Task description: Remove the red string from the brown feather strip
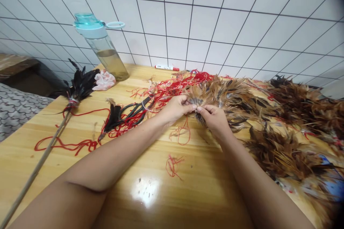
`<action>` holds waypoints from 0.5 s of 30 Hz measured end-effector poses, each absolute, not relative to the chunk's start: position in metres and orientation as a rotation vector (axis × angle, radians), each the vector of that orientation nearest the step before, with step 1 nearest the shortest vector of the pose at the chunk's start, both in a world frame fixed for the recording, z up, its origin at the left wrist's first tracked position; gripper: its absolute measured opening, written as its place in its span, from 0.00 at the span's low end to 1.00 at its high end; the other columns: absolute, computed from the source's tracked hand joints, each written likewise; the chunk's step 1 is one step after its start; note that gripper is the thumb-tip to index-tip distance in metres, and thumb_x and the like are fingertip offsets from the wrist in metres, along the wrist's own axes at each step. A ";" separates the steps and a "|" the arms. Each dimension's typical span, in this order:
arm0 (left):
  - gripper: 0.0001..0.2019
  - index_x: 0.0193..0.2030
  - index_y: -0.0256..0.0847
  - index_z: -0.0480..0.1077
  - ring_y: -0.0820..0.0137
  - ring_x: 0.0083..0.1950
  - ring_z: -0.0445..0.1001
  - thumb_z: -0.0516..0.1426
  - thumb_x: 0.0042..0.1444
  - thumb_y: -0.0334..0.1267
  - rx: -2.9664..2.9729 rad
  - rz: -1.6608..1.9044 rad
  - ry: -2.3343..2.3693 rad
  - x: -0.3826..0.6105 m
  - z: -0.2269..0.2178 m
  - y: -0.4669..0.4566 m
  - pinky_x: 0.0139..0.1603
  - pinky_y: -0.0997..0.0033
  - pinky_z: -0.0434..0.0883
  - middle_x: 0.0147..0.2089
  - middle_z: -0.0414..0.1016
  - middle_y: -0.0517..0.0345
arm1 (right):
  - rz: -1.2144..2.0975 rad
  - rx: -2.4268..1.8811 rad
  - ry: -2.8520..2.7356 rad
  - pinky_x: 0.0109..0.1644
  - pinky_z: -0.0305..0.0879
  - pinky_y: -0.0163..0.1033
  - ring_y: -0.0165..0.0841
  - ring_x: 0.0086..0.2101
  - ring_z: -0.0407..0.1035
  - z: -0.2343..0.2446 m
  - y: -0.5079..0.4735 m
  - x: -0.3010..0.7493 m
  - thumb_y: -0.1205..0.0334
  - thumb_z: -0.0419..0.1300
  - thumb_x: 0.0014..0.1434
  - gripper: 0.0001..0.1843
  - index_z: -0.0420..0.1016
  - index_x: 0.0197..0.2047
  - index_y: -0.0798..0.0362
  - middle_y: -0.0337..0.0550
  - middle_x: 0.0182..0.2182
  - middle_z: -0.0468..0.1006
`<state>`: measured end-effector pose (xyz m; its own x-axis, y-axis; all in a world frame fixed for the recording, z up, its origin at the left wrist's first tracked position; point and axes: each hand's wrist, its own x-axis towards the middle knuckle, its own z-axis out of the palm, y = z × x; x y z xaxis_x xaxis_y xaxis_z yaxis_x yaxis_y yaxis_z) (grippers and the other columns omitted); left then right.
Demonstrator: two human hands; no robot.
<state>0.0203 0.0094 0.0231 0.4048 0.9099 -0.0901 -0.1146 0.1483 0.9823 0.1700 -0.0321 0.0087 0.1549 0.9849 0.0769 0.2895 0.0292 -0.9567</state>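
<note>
Both hands meet over the middle of the table, at the near left end of a pile of brown feathers (231, 91). My left hand (178, 107) is closed in a pinch on the feathers, thumb toward the right. Fingertips nearly touching it, my right hand (213, 116) also pinches at the base of these feathers. What exactly lies between the fingertips is too small to make out beyond feather ends. Behind the hands spreads a tangle of red string (185, 84). A thin loop of red thread (185, 136) lies just below my left hand.
At left, a stick (40, 168) bears a tied tuft of black feathers (83, 82). Black-handled scissors (134, 111) lie among red string. A bottle (111, 59), crumpled tissue (104, 80) and marker (166, 67) stand or lie toward the tiled wall. More feather bunches (285, 150) cover the right side.
</note>
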 end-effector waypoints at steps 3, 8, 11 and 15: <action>0.12 0.28 0.34 0.66 0.77 0.27 0.68 0.65 0.41 0.35 1.246 0.904 0.830 0.020 0.018 0.012 0.31 0.76 0.65 0.25 0.71 0.61 | 0.920 -1.476 -1.333 0.29 0.56 0.34 0.27 0.23 0.59 0.011 -0.032 0.170 0.50 0.62 0.46 0.16 0.76 0.24 0.56 0.36 0.18 0.69; 0.10 0.25 0.36 0.65 0.77 0.26 0.67 0.61 0.47 0.38 1.459 0.899 0.853 0.019 0.014 0.014 0.29 0.76 0.64 0.23 0.69 0.63 | 0.894 -1.535 -1.356 0.27 0.54 0.34 0.27 0.21 0.57 0.012 -0.032 0.171 0.50 0.61 0.47 0.16 0.75 0.23 0.56 0.36 0.17 0.68; 0.09 0.24 0.36 0.67 0.77 0.26 0.66 0.59 0.50 0.37 1.590 0.889 0.907 0.019 0.016 0.012 0.30 0.76 0.64 0.22 0.69 0.62 | 0.750 -1.563 -1.444 0.28 0.55 0.34 0.28 0.23 0.59 0.013 -0.033 0.171 0.52 0.60 0.49 0.15 0.74 0.22 0.55 0.38 0.18 0.70; 0.06 0.27 0.35 0.68 0.76 0.27 0.69 0.59 0.49 0.36 1.541 0.913 0.913 0.020 0.016 0.011 0.31 0.76 0.65 0.25 0.71 0.61 | 0.494 -1.582 -1.637 0.31 0.56 0.35 0.30 0.25 0.62 0.017 -0.035 0.171 0.56 0.58 0.53 0.14 0.72 0.20 0.53 0.40 0.21 0.71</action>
<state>0.0201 0.0106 0.0159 0.4119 0.9072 0.0850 0.0855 -0.1314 0.9876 0.1715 -0.0346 0.0172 0.0901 0.9594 0.2671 0.6516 0.1460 -0.7444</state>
